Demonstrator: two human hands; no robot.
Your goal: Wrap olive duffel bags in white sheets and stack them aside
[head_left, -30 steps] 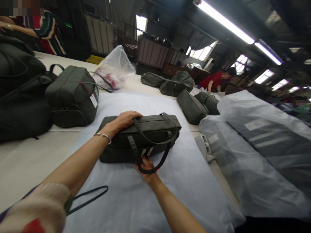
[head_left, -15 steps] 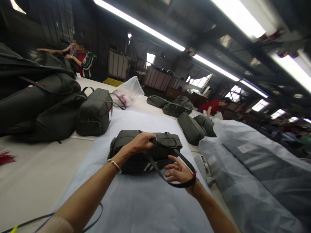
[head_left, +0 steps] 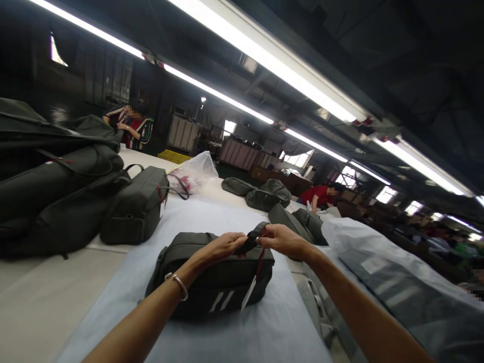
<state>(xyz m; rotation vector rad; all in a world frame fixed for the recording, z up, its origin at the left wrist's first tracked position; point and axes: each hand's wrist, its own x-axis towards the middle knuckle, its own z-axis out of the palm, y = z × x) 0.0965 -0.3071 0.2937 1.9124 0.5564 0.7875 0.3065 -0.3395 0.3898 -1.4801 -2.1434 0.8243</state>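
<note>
A dark green bag (head_left: 204, 292) with two pale slanted stripes rests on a light blue sheet (head_left: 272, 327) in front of me. My left hand (head_left: 227, 245), with a silver bangle at the wrist, closes on the bag's black strap (head_left: 256, 233) above the bag's top. Pinching the same strap just to the right is my right hand (head_left: 278, 239). A white tag (head_left: 248, 294) hangs from a red cord below the strap, over the bag's front.
Dark bags (head_left: 130, 206) pile up on the left. Beyond lie a clear plastic bag (head_left: 196, 171) and more bags (head_left: 268, 195). Plastic-wrapped bags (head_left: 389, 272) stand at the right. Two people (head_left: 132, 126) work farther back.
My right hand has risen from inside the strap loop and now pinches the strap beside my left hand. The red cord and white tag have come into view. The camera view has tilted up.
</note>
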